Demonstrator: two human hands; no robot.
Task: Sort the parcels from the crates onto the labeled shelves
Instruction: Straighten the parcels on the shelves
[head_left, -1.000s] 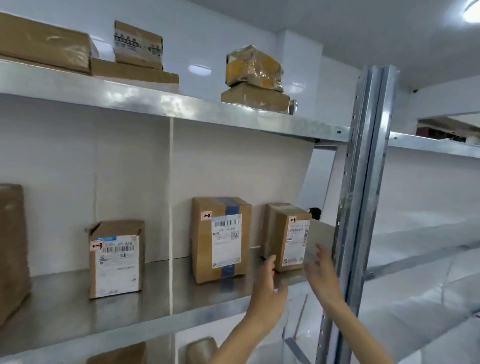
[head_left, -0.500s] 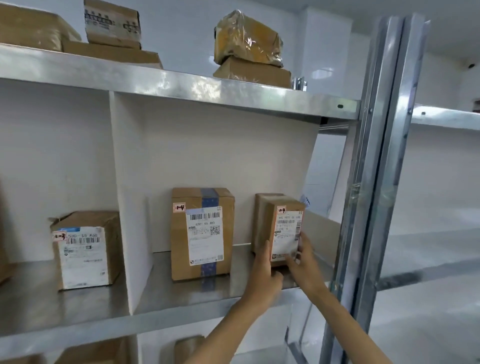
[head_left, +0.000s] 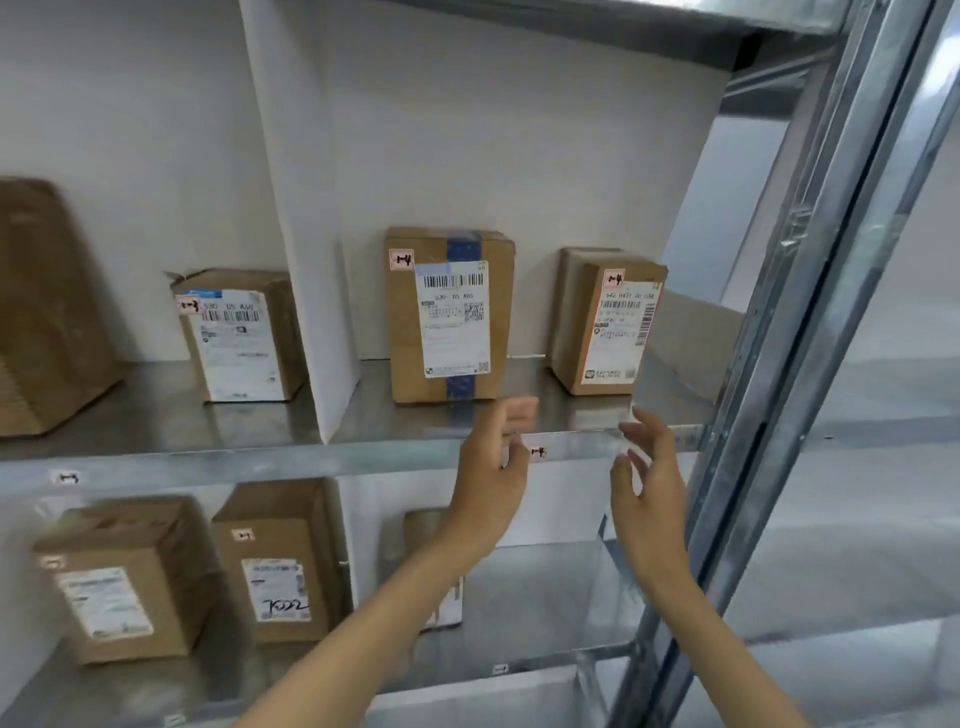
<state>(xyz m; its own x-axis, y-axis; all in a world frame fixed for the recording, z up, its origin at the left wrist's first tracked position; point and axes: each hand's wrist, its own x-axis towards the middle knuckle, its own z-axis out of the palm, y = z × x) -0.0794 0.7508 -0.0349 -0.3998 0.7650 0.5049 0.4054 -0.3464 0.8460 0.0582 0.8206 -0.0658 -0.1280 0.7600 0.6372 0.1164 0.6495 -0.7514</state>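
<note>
Cardboard parcel (head_left: 608, 322) stands upright on the metal shelf (head_left: 571, 415); your left hand (head_left: 493, 478) and right hand (head_left: 649, 493) hover below it, fingers loose, grasping nothing.

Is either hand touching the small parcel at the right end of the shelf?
Apart. The head view shows the left hand and right hand open below the small parcel, with bare shelf between.

two bare forearms, no sleeves; left hand (head_left: 491, 475), right hand (head_left: 649, 496)
</note>
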